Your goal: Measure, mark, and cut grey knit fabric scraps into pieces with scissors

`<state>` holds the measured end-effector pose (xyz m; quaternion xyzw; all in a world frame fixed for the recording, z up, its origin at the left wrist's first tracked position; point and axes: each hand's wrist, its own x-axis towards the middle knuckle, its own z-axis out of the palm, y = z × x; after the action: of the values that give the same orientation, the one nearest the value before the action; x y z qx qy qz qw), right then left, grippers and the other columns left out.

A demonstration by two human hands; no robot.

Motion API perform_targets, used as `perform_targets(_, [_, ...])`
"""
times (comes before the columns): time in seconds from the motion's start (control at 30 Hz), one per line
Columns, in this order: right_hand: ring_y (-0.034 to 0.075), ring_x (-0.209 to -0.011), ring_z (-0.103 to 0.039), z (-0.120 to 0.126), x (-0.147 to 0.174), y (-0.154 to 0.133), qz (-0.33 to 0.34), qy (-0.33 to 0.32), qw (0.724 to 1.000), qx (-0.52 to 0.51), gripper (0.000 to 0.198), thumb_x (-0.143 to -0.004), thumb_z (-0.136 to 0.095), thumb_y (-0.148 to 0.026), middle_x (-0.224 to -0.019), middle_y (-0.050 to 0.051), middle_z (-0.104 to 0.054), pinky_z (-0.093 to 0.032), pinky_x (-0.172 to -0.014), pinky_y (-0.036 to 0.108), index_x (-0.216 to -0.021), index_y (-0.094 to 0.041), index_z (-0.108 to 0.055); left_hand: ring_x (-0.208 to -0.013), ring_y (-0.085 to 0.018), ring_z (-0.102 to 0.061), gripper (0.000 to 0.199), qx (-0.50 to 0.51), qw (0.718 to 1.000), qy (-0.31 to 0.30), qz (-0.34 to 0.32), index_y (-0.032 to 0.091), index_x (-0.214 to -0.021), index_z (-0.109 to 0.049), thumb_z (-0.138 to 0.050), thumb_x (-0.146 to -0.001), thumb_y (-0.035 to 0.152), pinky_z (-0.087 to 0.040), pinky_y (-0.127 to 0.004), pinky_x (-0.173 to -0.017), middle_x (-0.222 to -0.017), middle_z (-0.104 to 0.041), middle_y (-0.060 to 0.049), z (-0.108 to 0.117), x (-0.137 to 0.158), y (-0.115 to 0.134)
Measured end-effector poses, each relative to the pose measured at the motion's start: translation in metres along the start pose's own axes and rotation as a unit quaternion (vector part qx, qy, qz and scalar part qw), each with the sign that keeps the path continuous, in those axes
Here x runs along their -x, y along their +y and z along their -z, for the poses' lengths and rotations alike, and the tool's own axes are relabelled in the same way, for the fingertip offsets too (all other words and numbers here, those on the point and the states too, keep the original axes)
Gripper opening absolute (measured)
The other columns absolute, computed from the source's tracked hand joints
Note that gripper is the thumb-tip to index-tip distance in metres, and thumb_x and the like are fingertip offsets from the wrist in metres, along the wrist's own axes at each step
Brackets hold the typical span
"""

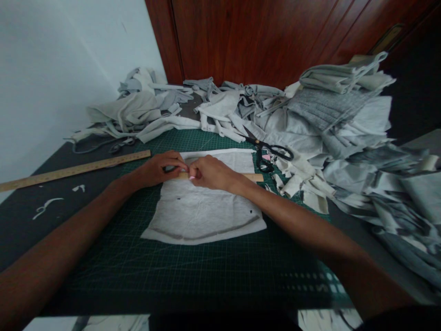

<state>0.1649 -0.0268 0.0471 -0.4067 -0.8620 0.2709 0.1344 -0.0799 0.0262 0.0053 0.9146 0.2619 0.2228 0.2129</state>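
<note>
A piece of off-white cloth (206, 211) lies flat on a green cutting mat (193, 271), with a grey line along its lower edge and a few dark marks. Across its upper part lies a short wooden ruler (253, 177), partly covered by both hands. My left hand (167, 165) is at the ruler's left end, fingers curved and their tips drawn together. My right hand (211, 172) is closed in a fist on the ruler, touching or nearly touching the left fingertips. Whatever is between the fingers of either hand is too small or hidden to name.
Black-handled scissors (265, 151) lie right of the cloth, beside cream scraps (301, 177). A long wooden ruler (79, 171) lies at the left near small white offcuts (46, 207). Heaped grey and white fabric (131, 108) lines the back; a folded stack (320, 101) stands right.
</note>
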Motion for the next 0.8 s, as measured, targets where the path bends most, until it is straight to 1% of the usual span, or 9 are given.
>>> perform_targets(0.07, [0.013,-0.075,-0.059,0.008,0.012,0.007,-0.015,-0.002,1.000,0.004,0.008,-0.087,-0.070,-0.011,-0.081,0.002,-0.070,-0.036,-0.070,0.029,-0.083,-0.017,-0.074,-0.092,-0.016,-0.064,0.028,-0.002,1.000,-0.010,0.010,0.024,-0.104,-0.082,-0.056,-0.101,0.034,-0.050,-0.028,-0.089,-0.096,-0.073,-0.004,0.001,0.000,0.002])
perform_targets(0.17, [0.013,-0.073,-0.057,0.018,0.029,0.015,-0.034,-0.003,0.999,0.013,0.007,-0.086,-0.071,-0.012,-0.081,0.002,-0.070,-0.036,-0.069,0.029,-0.083,-0.017,-0.075,-0.091,-0.016,-0.065,0.030,-0.001,1.000,-0.012,0.012,0.023,-0.103,-0.083,-0.056,-0.102,0.036,-0.051,-0.028,-0.088,-0.096,-0.073,-0.005,0.003,0.000,0.003])
perform_targets(0.3, [0.012,-0.073,-0.058,0.021,0.038,0.017,-0.045,0.003,0.999,0.003,0.007,-0.087,-0.072,-0.013,-0.081,0.002,-0.071,-0.035,-0.068,0.028,-0.084,-0.017,-0.075,-0.092,-0.016,-0.067,0.033,0.008,1.000,-0.028,-0.002,0.024,-0.104,-0.083,-0.052,-0.106,0.037,-0.052,-0.027,-0.087,-0.099,-0.072,-0.006,0.007,0.000,-0.001])
perform_targets(0.43, [0.013,-0.077,-0.060,0.008,0.023,-0.004,-0.020,0.031,0.999,-0.001,0.008,-0.095,-0.069,-0.019,-0.087,0.003,-0.073,-0.036,-0.069,0.029,-0.091,-0.017,-0.076,-0.093,-0.016,-0.068,0.034,0.013,0.999,-0.033,-0.018,0.025,-0.103,-0.082,-0.048,-0.106,0.027,-0.052,-0.027,-0.088,-0.102,-0.072,-0.007,0.009,0.000,-0.005])
perform_targets(0.5, [0.016,-0.081,-0.061,-0.002,0.009,-0.018,-0.007,0.036,0.999,0.026,0.009,-0.097,-0.068,-0.022,-0.090,0.004,-0.073,-0.033,-0.069,0.030,-0.093,-0.018,-0.076,-0.094,-0.017,-0.069,0.031,0.013,0.999,-0.030,-0.026,0.022,-0.097,-0.080,-0.050,-0.103,0.023,-0.052,-0.028,-0.088,-0.105,-0.073,-0.008,0.009,0.000,-0.007])
perform_targets(0.6, [0.017,-0.083,-0.061,-0.014,-0.012,-0.032,0.000,0.029,0.998,0.056,0.010,-0.099,-0.067,-0.024,-0.093,0.006,-0.072,-0.030,-0.068,0.032,-0.093,-0.019,-0.074,-0.094,-0.018,-0.069,0.023,0.013,0.999,-0.015,-0.029,0.019,-0.089,-0.076,-0.056,-0.099,0.024,-0.054,-0.030,-0.087,-0.107,-0.074,-0.009,0.007,0.002,-0.009])
perform_targets(0.7, [0.016,-0.081,-0.060,-0.022,-0.023,-0.029,0.014,0.032,0.999,0.037,0.008,-0.098,-0.067,-0.021,-0.092,0.004,-0.071,-0.031,-0.068,0.031,-0.091,-0.019,-0.071,-0.094,-0.019,-0.069,0.020,0.009,1.000,0.000,-0.017,0.017,-0.089,-0.074,-0.058,-0.097,0.026,-0.054,-0.030,-0.087,-0.106,-0.074,-0.009,0.004,0.004,-0.009])
perform_targets(0.8, [0.012,-0.073,-0.057,-0.026,-0.021,-0.009,0.066,0.056,0.995,-0.059,0.009,-0.097,-0.065,-0.020,-0.082,0.000,-0.066,-0.035,-0.066,0.027,-0.088,-0.018,-0.064,-0.091,-0.018,-0.068,0.024,-0.002,1.000,0.013,0.002,0.017,-0.084,-0.072,-0.054,-0.098,0.025,-0.052,-0.028,-0.085,-0.100,-0.073,-0.008,0.001,0.004,-0.007])
